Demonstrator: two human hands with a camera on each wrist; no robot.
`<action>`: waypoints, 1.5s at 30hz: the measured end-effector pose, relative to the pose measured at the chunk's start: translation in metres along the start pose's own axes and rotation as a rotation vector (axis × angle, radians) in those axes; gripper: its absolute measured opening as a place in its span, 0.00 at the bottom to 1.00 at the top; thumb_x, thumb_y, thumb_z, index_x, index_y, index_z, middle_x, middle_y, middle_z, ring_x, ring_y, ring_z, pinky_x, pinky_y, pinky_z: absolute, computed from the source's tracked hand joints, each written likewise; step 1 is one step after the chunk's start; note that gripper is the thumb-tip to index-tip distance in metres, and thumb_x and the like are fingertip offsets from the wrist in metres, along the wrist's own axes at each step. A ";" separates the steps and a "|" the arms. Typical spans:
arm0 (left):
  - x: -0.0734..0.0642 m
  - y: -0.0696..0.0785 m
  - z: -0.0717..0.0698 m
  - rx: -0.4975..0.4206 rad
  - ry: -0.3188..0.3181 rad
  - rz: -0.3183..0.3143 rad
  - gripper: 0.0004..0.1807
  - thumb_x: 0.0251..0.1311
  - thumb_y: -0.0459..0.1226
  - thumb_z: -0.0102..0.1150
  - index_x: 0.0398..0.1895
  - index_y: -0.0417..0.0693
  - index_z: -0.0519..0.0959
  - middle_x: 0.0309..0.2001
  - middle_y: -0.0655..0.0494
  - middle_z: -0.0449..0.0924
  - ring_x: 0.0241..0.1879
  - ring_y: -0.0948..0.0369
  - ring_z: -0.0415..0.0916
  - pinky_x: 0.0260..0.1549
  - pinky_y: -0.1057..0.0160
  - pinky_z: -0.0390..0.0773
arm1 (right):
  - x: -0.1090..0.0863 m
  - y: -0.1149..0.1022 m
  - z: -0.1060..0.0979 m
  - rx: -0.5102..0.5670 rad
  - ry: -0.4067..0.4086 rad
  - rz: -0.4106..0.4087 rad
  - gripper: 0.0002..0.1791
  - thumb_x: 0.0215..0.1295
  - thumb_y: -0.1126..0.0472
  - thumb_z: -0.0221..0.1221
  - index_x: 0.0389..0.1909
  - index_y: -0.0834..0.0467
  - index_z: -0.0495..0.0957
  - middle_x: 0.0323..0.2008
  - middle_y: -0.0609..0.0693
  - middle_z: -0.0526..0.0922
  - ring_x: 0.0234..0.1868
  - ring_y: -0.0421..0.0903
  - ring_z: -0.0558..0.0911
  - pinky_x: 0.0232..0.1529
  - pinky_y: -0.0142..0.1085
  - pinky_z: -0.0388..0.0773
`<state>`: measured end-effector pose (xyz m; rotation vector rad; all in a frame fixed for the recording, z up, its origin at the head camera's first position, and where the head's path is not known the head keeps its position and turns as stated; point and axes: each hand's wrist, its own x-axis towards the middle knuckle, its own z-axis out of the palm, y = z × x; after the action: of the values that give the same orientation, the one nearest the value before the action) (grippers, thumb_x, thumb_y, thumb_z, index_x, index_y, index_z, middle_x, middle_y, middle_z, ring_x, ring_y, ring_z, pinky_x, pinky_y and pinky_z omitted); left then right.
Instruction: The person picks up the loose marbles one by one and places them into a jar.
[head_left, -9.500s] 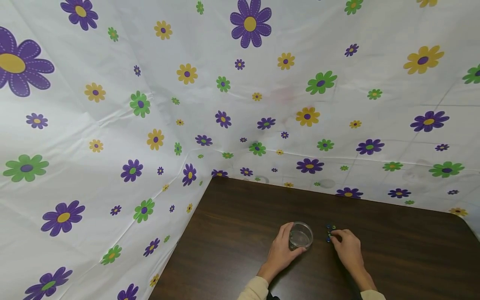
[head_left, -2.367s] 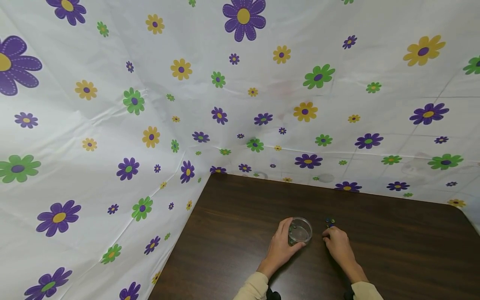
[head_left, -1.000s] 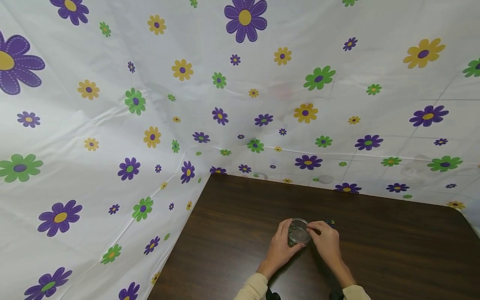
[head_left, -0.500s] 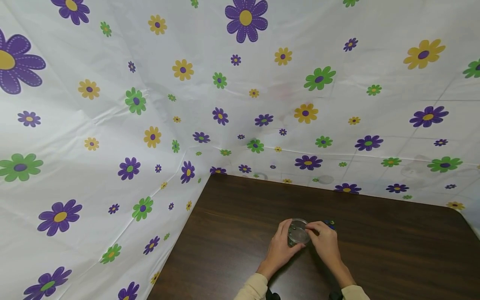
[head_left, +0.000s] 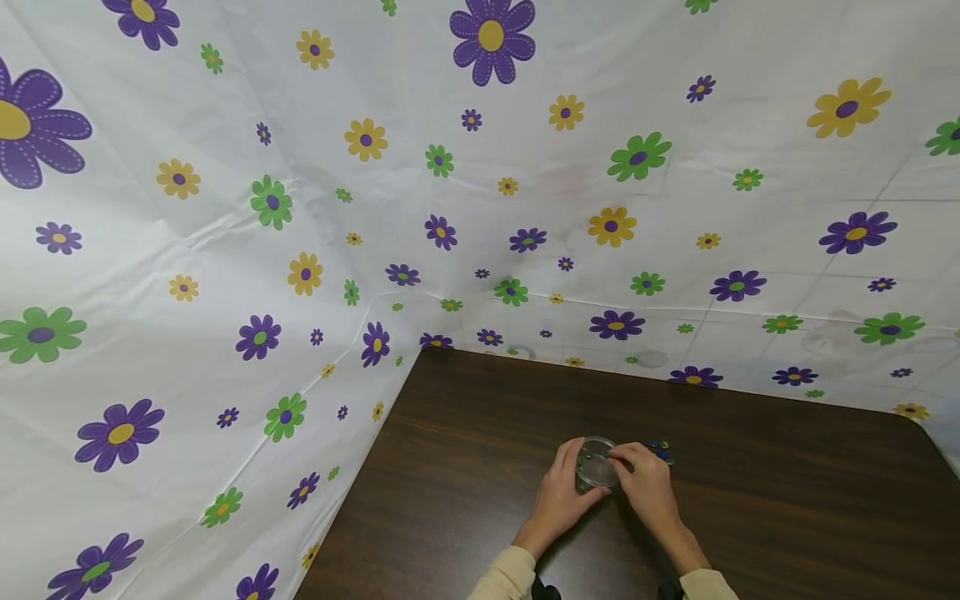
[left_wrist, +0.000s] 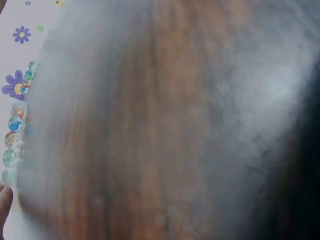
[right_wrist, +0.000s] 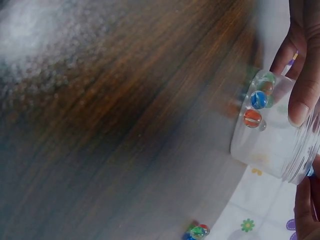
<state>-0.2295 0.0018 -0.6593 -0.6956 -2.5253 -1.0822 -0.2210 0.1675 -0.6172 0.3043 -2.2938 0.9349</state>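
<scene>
A clear plastic jar (head_left: 597,472) stands upright on the table, with several glass marbles (right_wrist: 258,100) at its bottom. My left hand (head_left: 561,492) grips the jar from its left side, thumb at the front. In the left wrist view, the jar's marbles (left_wrist: 12,140) line up along its base, and only a fingertip shows at the edge. My right hand (head_left: 649,486) is at the jar's right rim, thumb and fingers together. In the right wrist view, a bit of a blue marble (right_wrist: 310,171) shows at the right fingers, mostly hidden.
A small group of loose marbles (head_left: 662,452) lies on the dark wood-grain table (head_left: 787,500), just beyond the right hand. A white flower-printed sheet (head_left: 420,200) hangs along the table's back and left edges.
My right hand has moved from the loose marbles leftward to the jar's rim, edging slightly further left lately. The loose group has shrunk, and more marbles show in the jar. My left hand keeps its grip.
</scene>
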 end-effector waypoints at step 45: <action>0.000 -0.001 0.000 0.000 0.007 0.011 0.47 0.58 0.49 0.77 0.76 0.47 0.63 0.70 0.54 0.67 0.58 0.55 0.79 0.49 0.59 0.82 | -0.001 -0.001 0.000 -0.005 0.017 0.009 0.13 0.45 0.80 0.76 0.31 0.65 0.88 0.32 0.52 0.87 0.34 0.51 0.87 0.39 0.15 0.71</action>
<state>-0.2299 0.0011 -0.6602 -0.7030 -2.5126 -1.0790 -0.2204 0.1667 -0.6174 0.2840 -2.2835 0.9330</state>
